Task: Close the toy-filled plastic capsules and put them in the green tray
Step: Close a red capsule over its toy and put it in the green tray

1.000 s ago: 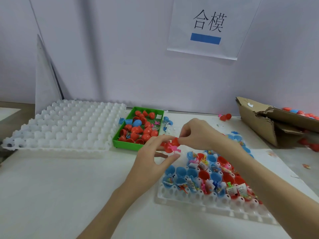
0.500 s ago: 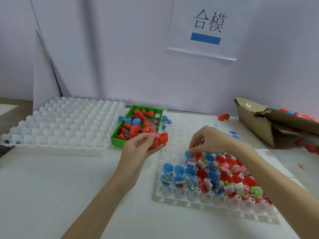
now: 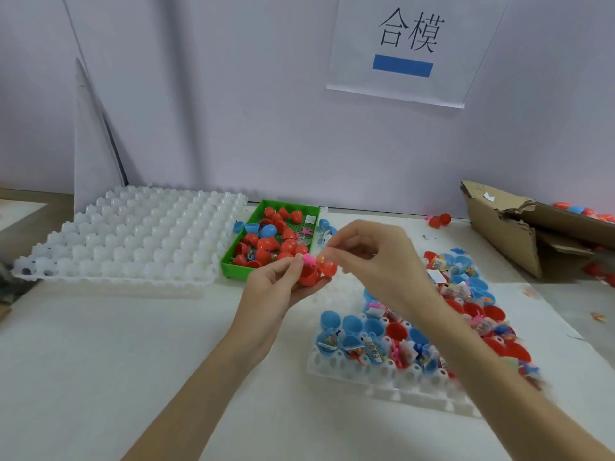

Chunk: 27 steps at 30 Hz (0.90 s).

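- Hands meet at the centre of the view, above the worktop (image 3: 100, 361), just at 5 o'clock from the green tray (image 3: 233, 269).
- Left hand (image 3: 276, 287) cradles an open red capsule (image 3: 316, 272), its fingers curled round the lower half; a pink toy (image 3: 307, 259) pokes out at the top.
- Right hand (image 3: 369, 257) comes in from 3 o'clock with thumb and forefinger pinched together at the capsule's upper edge; motion blur hides whether they grip the toy or the shell.
- Green tray holds a heap of red capsules and one blue one; its near corner is hidden behind the left hand.
- At 4 o'clock from the hands, a white holder tray (image 3: 382, 387) carries open blue and red capsule halves stuffed with small toys; the right forearm covers its middle, and its far right side is blurred.
- At 9 o'clock lies a white moulded tray (image 3: 133, 241).
- Cardboard box (image 3: 499, 234) at 2 o'clock is cut off by the frame edge, with red and blue capsules showing beyond it.
- Paper sign (image 3: 406, 48) with two characters and a blue bar hangs on the wall at 12 o'clock.
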Motion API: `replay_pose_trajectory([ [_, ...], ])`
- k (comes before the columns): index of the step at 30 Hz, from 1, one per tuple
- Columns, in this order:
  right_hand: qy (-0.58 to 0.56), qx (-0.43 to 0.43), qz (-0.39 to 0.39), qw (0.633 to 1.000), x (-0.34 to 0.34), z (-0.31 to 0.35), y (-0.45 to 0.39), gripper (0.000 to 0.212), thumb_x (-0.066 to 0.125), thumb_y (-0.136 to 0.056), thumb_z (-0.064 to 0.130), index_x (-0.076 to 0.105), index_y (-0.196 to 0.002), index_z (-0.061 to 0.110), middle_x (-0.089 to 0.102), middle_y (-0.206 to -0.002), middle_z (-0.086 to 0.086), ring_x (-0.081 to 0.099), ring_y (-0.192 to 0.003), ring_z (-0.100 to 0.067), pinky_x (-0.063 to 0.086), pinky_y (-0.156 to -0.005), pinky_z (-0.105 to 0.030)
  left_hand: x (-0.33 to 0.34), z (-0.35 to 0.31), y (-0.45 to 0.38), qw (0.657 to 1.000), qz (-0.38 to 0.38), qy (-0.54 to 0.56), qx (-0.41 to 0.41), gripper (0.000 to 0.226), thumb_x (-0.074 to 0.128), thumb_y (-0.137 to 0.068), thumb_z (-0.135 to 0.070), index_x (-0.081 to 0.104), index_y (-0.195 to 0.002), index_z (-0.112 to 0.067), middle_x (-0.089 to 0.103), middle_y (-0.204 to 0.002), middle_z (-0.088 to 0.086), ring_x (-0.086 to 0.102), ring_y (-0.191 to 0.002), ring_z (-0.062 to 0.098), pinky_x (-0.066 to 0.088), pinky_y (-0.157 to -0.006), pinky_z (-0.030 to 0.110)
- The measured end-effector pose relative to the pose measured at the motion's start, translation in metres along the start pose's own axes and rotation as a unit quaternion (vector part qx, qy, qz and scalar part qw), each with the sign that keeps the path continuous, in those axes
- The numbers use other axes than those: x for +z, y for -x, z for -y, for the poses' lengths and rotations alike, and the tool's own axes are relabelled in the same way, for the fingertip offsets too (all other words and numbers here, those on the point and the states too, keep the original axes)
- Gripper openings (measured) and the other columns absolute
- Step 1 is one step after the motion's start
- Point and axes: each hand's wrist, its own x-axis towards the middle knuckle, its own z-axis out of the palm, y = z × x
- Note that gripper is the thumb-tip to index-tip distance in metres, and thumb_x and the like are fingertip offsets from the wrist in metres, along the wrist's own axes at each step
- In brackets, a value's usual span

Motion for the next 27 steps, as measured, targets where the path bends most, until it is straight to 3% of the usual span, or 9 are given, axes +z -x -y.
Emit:
replay_pose_trajectory([
  [4, 0.059, -0.038, -0.025, 0.997, 0.024, -0.003, 0.011, 0.007, 0.078, -0.089, 0.010, 0.078, -0.092, 0.017, 0.073, -0.081, 0.012, 0.067, -0.079, -0.004, 0.055, -0.074, -0.016, 0.000, 0.000, 0.000, 1.000, -0.014, -0.004, 0.010, 0.033, 0.052, -0.109, -0.023, 0.078, -0.107, -0.002, 0.077, -0.107, 0.021, 0.076, -0.105, 0.028, 0.059, -0.100, 0.040],
  [10, 0.117, -0.053, -0.042, 0.991, 0.032, -0.018, 0.020, 0.007, 0.077, -0.089, 0.016, 0.076, -0.093, 0.022, 0.065, -0.091, 0.009, 0.060, -0.084, -0.004, 0.049, -0.076, -0.013, 0.002, -0.001, 0.002, 0.999, -0.022, -0.032, 0.010, 0.034, 0.053, -0.108, -0.027, 0.075, -0.105, -0.002, 0.079, -0.103, 0.018, 0.077, -0.101, 0.030, 0.062, -0.093, 0.036],
  [16, 0.136, -0.034, -0.059, 0.988, 0.040, -0.028, 0.030, 0.013, 0.072, -0.093, 0.016, 0.073, -0.096, 0.029, 0.056, -0.107, 0.012, 0.057, -0.097, -0.002, 0.045, -0.084, -0.009, 0.002, 0.001, 0.001, 1.000, -0.002, 0.010, -0.019, 0.028, 0.053, -0.108, -0.021, 0.065, -0.117, 0.003, 0.078, -0.106, 0.020, 0.077, -0.101, 0.029, 0.063, -0.091, 0.038],
  [19, 0.126, -0.028, -0.081, 0.988, 0.038, -0.026, 0.031, 0.013, 0.074, -0.091, 0.011, 0.074, -0.092, 0.023, 0.058, -0.111, 0.009, 0.060, -0.098, -0.005, 0.053, -0.087, -0.019, 0.002, 0.002, 0.000, 0.999, 0.010, 0.031, -0.015, 0.023, 0.053, -0.108, -0.020, 0.063, -0.112, 0.000, 0.077, -0.104, 0.019, 0.076, -0.102, 0.029, 0.062, -0.093, 0.039],
  [21, 0.104, -0.015, -0.110, 0.988, 0.036, -0.024, 0.033, 0.012, 0.076, -0.089, 0.010, 0.074, -0.087, 0.021, 0.060, -0.119, 0.005, 0.060, -0.110, -0.010, 0.054, -0.094, -0.028, 0.002, 0.001, -0.001, 0.999, 0.035, 0.030, 0.004, 0.021, 0.054, -0.107, -0.020, 0.065, -0.109, -0.002, 0.077, -0.109, 0.018, 0.075, -0.108, 0.029, 0.060, -0.096, 0.037],
  [23, 0.074, 0.008, -0.122, 0.990, 0.034, -0.021, 0.035, 0.009, 0.077, -0.089, 0.012, 0.075, -0.088, 0.021, 0.060, -0.128, 0.005, 0.056, -0.123, -0.007, 0.051, -0.099, -0.026, 0.002, 0.000, 0.000, 0.997, 0.066, 0.014, 0.027, 0.021, 0.057, -0.104, -0.022, 0.068, -0.109, -0.005, 0.075, -0.117, 0.019, 0.072, -0.113, 0.029, 0.058, -0.099, 0.035],
  [27, -0.002, 0.024, -0.108, 0.994, 0.030, -0.016, 0.037, 0.012, 0.076, -0.089, 0.011, 0.076, -0.095, 0.021, 0.070, -0.102, 0.011, 0.066, -0.097, 0.002, 0.056, -0.078, -0.013, 0.003, -0.002, 0.001, 0.995, 0.085, 0.035, 0.046, 0.020, 0.057, -0.103, -0.023, 0.069, -0.106, -0.008, 0.074, -0.122, 0.019, 0.071, -0.116, 0.029, 0.057, -0.101, 0.037],
])
